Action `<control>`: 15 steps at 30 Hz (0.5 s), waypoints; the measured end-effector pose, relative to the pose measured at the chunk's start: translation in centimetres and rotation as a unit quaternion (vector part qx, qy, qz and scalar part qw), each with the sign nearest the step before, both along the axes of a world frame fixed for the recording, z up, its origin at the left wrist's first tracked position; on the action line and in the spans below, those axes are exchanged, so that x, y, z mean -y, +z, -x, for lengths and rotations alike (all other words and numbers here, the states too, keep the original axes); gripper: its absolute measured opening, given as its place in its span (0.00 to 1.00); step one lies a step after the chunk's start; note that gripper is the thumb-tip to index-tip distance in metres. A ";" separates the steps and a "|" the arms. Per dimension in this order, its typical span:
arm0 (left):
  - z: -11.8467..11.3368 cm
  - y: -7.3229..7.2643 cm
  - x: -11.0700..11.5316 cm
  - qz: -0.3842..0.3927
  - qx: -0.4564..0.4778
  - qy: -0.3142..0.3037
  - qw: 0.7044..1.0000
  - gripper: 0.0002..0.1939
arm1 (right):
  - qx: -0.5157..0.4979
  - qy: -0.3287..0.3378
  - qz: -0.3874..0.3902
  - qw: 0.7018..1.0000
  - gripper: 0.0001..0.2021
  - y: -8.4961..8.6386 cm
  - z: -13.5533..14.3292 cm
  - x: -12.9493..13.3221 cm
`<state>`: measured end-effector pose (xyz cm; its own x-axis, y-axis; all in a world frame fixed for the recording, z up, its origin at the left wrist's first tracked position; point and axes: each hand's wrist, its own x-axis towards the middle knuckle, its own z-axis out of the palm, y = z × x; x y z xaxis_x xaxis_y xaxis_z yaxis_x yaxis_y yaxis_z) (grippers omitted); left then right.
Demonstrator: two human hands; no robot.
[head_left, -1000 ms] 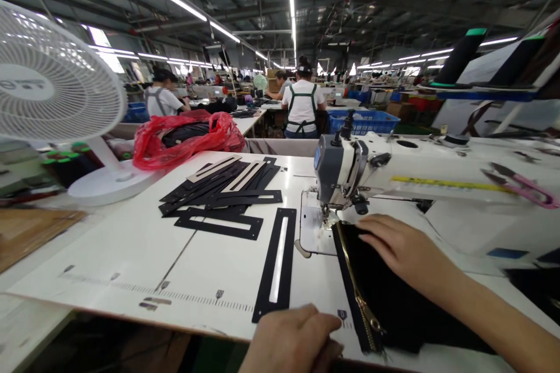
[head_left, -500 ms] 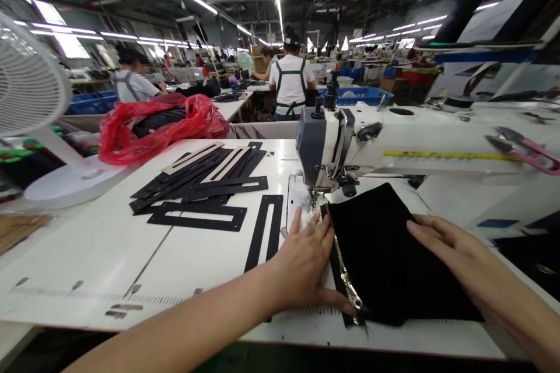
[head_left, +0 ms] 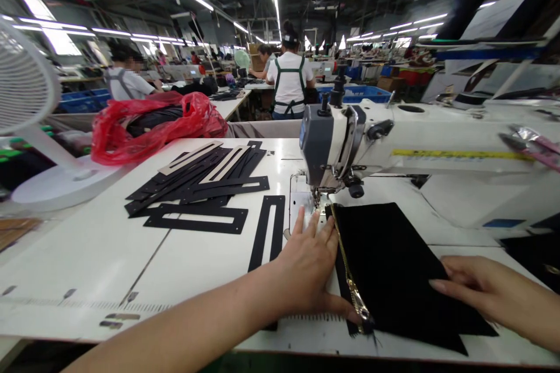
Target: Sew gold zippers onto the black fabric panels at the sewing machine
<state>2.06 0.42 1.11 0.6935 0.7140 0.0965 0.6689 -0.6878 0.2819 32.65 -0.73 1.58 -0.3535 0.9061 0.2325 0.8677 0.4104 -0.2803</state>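
Sliding outward and nearer the wearer since the earlier frame, the right hand is touching the right edge of a black fabric panel, which is now lying lower at its far corner. Its thumb is resting on top; its other fingertips are partly hiding at the edge, so whether they are clamping is impossible to tell. The left hand is spreading its fingers apart, pressing near the gold-toned zipper and covering part of the counter and a black slotted strip. The panel is lying on the counter, its near-needle corner beside the presser foot of the sewing machine; their contact is hard to make out. The picture's edges are cutting off a white fan and pink-handled snips, which are blurring.
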 end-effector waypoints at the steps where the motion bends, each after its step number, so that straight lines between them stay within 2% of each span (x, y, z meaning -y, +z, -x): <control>1: 0.0 -0.1 0.0 0.001 0.001 -0.002 1.000 0.58 | 0.046 -0.017 -0.042 0.998 0.16 0.3 0.4 -0.1; 3: -0.2 -0.3 -0.1 0.003 0.002 -0.007 1.000 0.59 | 0.097 -0.047 -0.175 0.979 0.17 0.9 2.7 -0.3; 4: -0.4 -0.5 -0.1 0.002 0.002 -0.007 1.000 0.59 | 0.079 -0.009 -0.207 0.975 0.17 1.0 4.5 -0.6; 5: -0.5 -0.6 -0.2 0.002 0.004 -0.007 1.000 0.60 | 0.056 0.042 -0.212 0.975 0.17 0.8 6.3 -0.8; 7: -0.5 -0.6 -0.5 0.001 0.015 -0.004 1.000 0.62 | 0.071 0.124 -0.208 0.968 0.20 -0.4 9.6 -1.5; 9: 0.4 -0.1 -0.7 0.003 0.023 -0.002 1.000 0.63 | 0.087 0.157 -0.151 0.972 0.24 -2.3 11.3 -2.2; 12: 4.0 1.4 -0.5 0.003 0.012 0.019 1.000 0.61 | 0.097 0.147 -0.102 0.979 0.26 -4.5 11.4 -2.6; 15: 8.7 2.2 1.5 -0.026 -0.017 0.067 0.997 0.61 | 0.097 0.144 -0.111 0.978 0.27 -4.9 10.6 -2.7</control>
